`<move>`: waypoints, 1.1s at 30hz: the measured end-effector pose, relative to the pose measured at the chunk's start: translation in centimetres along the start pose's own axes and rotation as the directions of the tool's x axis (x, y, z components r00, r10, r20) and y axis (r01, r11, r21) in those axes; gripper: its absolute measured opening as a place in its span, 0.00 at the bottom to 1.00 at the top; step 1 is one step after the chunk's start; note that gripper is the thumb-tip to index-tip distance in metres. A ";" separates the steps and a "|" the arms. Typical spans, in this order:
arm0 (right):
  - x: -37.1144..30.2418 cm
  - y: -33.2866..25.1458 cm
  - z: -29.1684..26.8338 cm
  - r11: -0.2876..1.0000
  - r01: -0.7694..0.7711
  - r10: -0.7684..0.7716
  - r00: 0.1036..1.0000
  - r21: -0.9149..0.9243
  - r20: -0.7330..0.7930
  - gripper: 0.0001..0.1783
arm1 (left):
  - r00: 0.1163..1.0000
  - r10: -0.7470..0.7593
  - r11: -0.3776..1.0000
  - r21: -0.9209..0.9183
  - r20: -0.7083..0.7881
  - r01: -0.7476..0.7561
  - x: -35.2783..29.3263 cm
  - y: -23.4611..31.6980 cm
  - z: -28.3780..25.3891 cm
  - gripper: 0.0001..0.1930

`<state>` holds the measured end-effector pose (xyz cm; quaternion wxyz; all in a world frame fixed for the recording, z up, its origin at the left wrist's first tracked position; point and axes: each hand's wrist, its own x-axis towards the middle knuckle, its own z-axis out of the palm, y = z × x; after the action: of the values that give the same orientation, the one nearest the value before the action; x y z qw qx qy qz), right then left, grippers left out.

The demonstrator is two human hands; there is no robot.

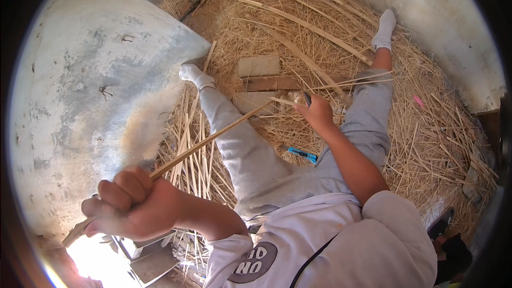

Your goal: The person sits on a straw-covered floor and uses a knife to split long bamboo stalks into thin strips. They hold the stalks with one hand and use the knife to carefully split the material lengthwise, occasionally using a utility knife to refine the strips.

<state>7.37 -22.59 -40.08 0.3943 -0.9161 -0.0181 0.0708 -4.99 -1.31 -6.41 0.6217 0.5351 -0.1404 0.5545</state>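
Pale straw-coloured bamboo shavings (pixel 426 144) carpet the floor around a person sitting with legs stretched out in grey trousers. The left hand (pixel 130 202) is clenched in a fist around the near end of a long thin split bamboo strip (pixel 213 137), which slants up across the left leg toward the right hand (pixel 318 112). That hand is closed around a small dark-handled blade (pixel 308 98) where the strip's far tip meets it, over flat wooden blocks (pixel 260 66). A blue-handled cutter (pixel 302 154) lies between the thighs, and a bundle of finished slats (pixel 193 160) rests beside the left leg. The blade could slip off the thin strip toward the thigh or fingers, since the strip is flexible and held far back; it may also splinter or run off the grain.
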 end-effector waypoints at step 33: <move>-1.1 -2.4 7.5 0.942 0.288 -0.292 0.956 0.171 -0.001 0.19 | 0.999 0.035 0.986 0.165 -0.010 -0.033 3.6 -2.4 2.5 0.28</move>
<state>5.25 -15.63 -43.35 0.4766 -0.8657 -0.1514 0.0244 -0.65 -1.01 -3.93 0.5668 0.5786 -0.0993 0.5781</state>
